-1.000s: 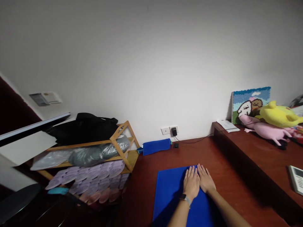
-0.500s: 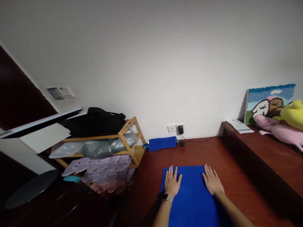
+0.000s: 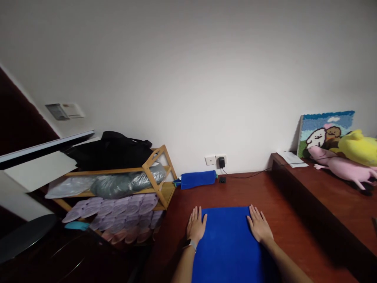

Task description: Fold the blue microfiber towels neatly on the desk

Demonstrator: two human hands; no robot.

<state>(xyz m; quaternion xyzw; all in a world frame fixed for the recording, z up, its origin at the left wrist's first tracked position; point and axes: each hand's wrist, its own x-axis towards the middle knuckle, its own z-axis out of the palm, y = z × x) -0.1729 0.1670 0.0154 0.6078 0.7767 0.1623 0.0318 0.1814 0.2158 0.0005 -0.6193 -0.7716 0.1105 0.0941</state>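
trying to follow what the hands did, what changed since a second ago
The hands slid apart from the middle of the blue cloth. The left hand moved left to the cloth's left edge, and the right hand moved right to its right edge. Both lie flat and open, holding nothing. The cloth and the blue fabric roll by the wall look unmoved.

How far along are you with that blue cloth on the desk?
The blue cloth already lies flat on the wooden desk, its far edge straight. In hand: the left hand and right hand rest open at its left and right edges, gripping nothing. Remaining: the blue bundle by the wall lies untouched; the cloth's near end is out of view, so more cannot be told.
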